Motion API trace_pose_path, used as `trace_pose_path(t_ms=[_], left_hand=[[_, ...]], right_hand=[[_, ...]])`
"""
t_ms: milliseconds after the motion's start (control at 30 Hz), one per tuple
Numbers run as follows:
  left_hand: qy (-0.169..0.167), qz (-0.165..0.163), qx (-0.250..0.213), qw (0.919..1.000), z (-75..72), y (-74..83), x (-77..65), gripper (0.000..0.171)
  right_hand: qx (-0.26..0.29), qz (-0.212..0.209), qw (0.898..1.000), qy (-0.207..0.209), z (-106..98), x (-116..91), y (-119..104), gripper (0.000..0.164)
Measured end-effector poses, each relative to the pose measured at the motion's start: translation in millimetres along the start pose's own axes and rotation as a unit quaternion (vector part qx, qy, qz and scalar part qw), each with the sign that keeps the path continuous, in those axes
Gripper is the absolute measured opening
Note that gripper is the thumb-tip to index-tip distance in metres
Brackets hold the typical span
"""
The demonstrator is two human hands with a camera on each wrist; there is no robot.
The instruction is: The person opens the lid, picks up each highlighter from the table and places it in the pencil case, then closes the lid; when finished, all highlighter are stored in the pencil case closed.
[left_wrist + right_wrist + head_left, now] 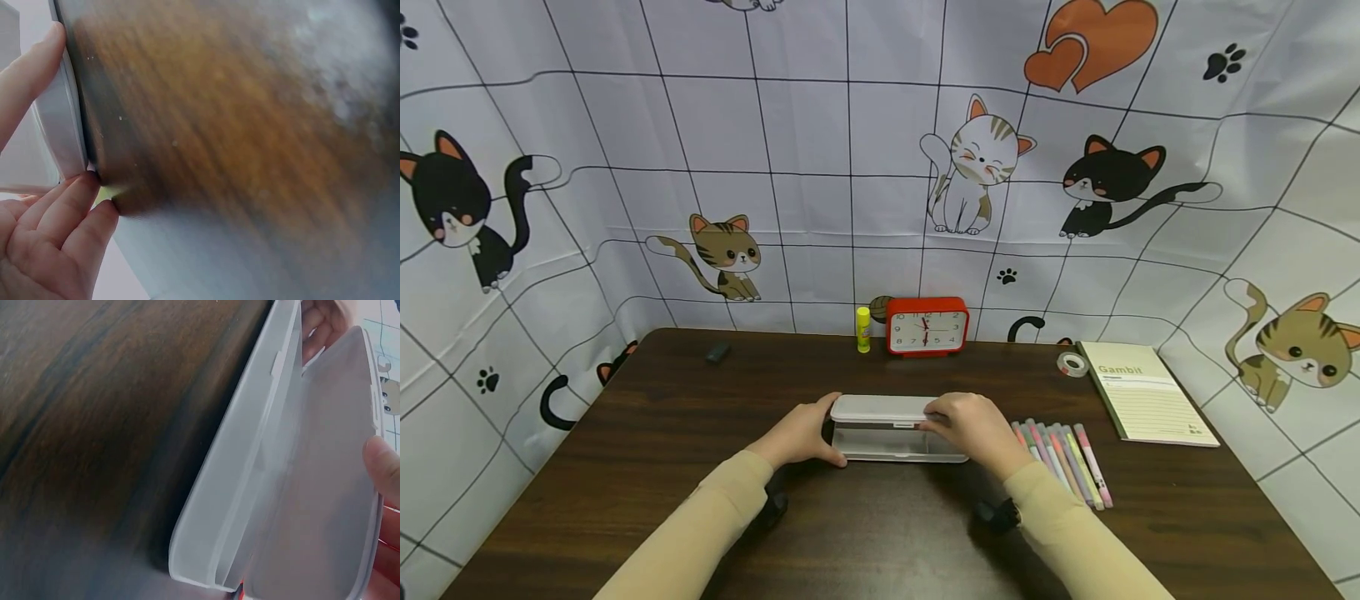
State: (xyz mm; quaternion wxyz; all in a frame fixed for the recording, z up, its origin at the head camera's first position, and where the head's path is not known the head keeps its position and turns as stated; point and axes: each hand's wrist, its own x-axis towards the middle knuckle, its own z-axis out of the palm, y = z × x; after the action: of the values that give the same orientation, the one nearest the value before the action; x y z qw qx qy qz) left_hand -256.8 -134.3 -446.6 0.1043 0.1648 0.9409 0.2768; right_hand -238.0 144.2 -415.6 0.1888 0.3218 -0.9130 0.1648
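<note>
A whitish, translucent pencil case [895, 455] lies on the table with its lid [880, 408] partly raised. Its inside looks bare in the right wrist view. My left hand [805, 432] holds the case's left end, thumb at the front and fingers round the back; the left wrist view shows the thumb [37, 69] against the end wall. With my right hand [973, 425] I pinch the lid's edge near its right end, the thumb [381, 464] on the inner side. The right fingers are partly hidden behind the lid.
Several coloured markers [1063, 462] lie side by side right of the case. Farther right are a notebook [1150, 392] and a tape roll [1072, 364]. At the back stand a red clock [927, 327] and a yellow glue stick [862, 330]; a small dark block [718, 353] lies back left.
</note>
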Motion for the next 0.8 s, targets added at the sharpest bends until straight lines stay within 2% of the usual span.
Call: trace_pose_path(t_ms=[367, 533, 800], left_hand=[[0.003, 0.009, -0.011, 0.9999, 1.0, -1.5, 0.3, 0.108], [0.003, 0.008, -0.012, 0.9999, 0.6, -0.8, -0.3, 0.110], [0.001, 0.005, -0.015, 0.9999, 1.7, -2.2, -0.1, 0.112]], right_hand=[[-0.015, -0.005, 0.999, 0.047, -10.5, -11.6, 15.8, 0.013], [-0.013, 0.008, 0.999, 0.050, -16.4, -16.4, 23.6, 0.013], [0.017, 0.018, 0.998, 0.062, -22.4, -20.8, 30.8, 0.012]])
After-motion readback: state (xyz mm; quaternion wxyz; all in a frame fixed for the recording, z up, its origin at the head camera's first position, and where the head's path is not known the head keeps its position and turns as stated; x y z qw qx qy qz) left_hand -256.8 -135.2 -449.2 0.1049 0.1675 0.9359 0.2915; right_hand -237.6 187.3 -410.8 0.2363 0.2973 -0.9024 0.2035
